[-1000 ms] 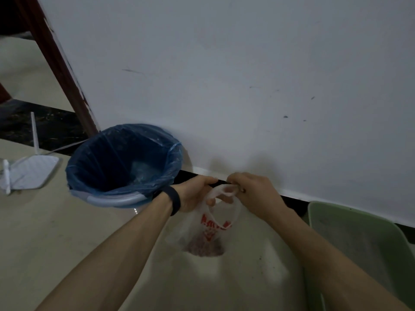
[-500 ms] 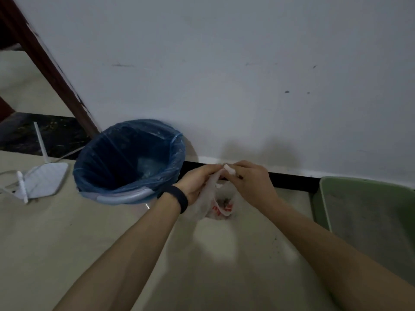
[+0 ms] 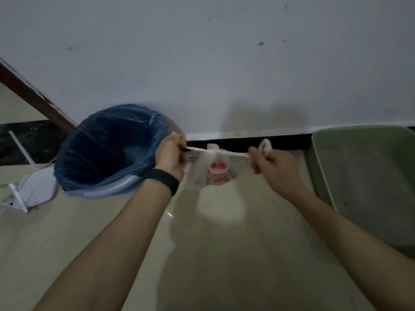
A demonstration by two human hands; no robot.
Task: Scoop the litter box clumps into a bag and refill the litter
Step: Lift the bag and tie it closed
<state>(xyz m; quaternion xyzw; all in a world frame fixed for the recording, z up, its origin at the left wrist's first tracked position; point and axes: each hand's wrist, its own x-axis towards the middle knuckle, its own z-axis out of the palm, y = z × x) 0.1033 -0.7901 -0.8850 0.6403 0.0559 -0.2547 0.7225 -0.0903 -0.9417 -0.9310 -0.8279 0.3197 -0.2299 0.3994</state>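
Note:
A small white plastic bag (image 3: 216,170) with red print hangs above the floor between my hands. Its two handles are stretched out sideways in a taut line with a knot in the middle. My left hand (image 3: 170,154), with a black band on the wrist, grips the left handle. My right hand (image 3: 270,163) grips the right handle, whose loose end sticks up above my fist. The green litter box (image 3: 318,176) with grey litter sits on the floor at the right, apart from my hands.
A bin lined with a blue bag (image 3: 107,149) stands against the white wall just left of my left hand. A white router (image 3: 33,189) with antennas lies on the floor at the far left. A dark wooden frame (image 3: 33,97) slants behind the bin.
My hands were close together over the bag's top; now they have pulled apart sideways, drawing the handles tight. The view has tilted further down.

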